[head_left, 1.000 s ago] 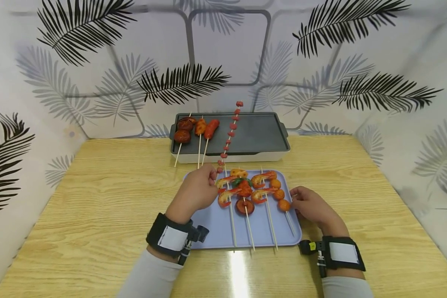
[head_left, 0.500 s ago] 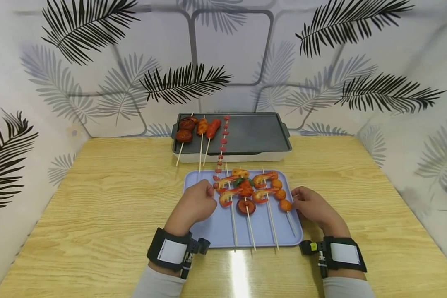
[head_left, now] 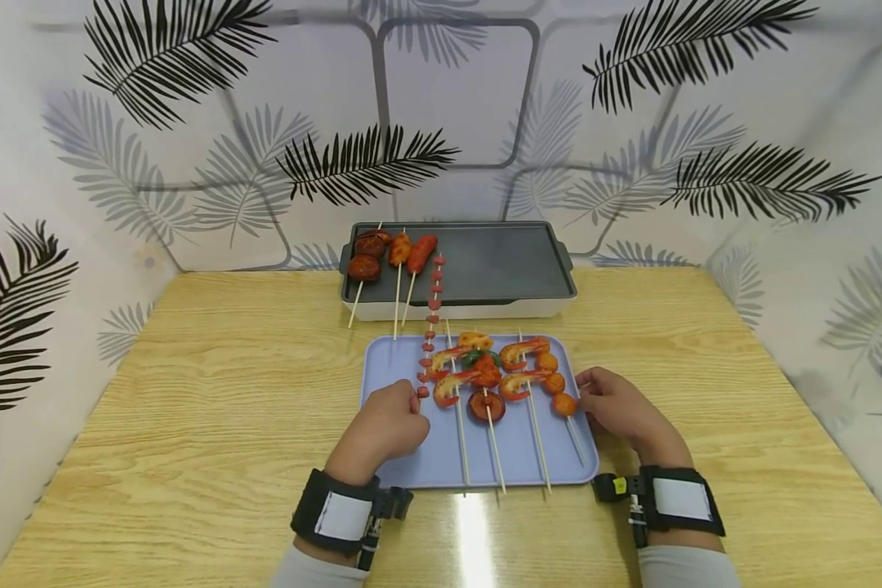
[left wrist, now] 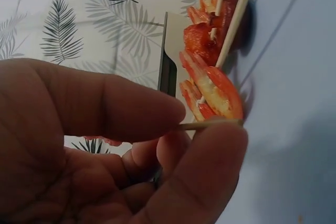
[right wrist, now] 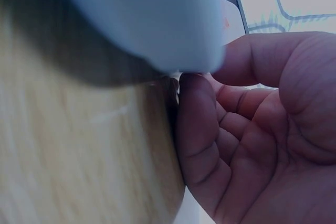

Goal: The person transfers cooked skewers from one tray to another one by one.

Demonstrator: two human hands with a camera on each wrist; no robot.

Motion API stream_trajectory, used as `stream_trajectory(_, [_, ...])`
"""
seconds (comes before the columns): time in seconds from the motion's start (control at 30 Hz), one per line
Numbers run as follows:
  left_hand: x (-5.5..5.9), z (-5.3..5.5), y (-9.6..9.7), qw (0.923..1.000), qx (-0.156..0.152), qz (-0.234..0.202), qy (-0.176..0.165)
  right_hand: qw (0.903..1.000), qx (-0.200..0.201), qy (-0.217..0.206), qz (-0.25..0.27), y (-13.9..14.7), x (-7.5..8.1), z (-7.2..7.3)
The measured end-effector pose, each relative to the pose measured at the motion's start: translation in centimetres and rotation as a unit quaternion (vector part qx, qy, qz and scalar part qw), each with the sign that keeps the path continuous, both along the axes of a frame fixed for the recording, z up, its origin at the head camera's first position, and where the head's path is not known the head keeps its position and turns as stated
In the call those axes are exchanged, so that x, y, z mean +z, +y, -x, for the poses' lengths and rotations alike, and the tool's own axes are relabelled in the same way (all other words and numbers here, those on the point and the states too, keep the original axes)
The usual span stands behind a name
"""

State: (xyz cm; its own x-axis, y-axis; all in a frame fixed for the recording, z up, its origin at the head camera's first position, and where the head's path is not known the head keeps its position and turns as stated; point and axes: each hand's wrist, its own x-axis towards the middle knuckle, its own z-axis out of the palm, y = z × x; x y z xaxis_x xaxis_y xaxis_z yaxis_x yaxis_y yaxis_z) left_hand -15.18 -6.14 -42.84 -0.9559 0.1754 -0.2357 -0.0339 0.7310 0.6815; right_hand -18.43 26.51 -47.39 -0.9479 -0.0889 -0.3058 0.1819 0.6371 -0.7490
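Note:
My left hand [head_left: 385, 425] pinches the stick end of a skewer of small red meat pieces [head_left: 434, 304] above the left of a lavender tray [head_left: 422, 469]. The skewer points away, its far tip over the grill's front part. In the left wrist view, thumb and forefinger hold the bare stick [left wrist: 210, 124]. My right hand [head_left: 621, 408] grips the tray's right edge, thumb and forefinger on the rim [right wrist: 194, 59]. On the tray lie two shrimp skewers [head_left: 452, 392], a mixed skewer with a mushroom slice [head_left: 487, 406] between them, and a skewer of orange balls [head_left: 564, 404].
Behind the tray stands a dark grey grill plate [head_left: 507, 261] on a white base. Its left side bears a skewer of brown round pieces [head_left: 365, 267], a yellow-brown one [head_left: 400, 251] and a red sausage skewer [head_left: 421, 255]. A leaf-patterned wall [head_left: 456, 98] rises behind.
My left hand has drawn back toward me, and the meat skewer came with it, its far tip sinking from above the grill's back edge to its front half. My right hand stays on the tray.

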Motion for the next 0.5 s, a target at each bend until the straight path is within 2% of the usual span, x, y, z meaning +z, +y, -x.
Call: stream_trajectory(0.5, [-1.1, -1.9, 0.2, 0.9994, 0.005, 0.021, -0.025, 1.0000, 0.002, -0.002, 0.006, 0.0, -0.1, 0.1])
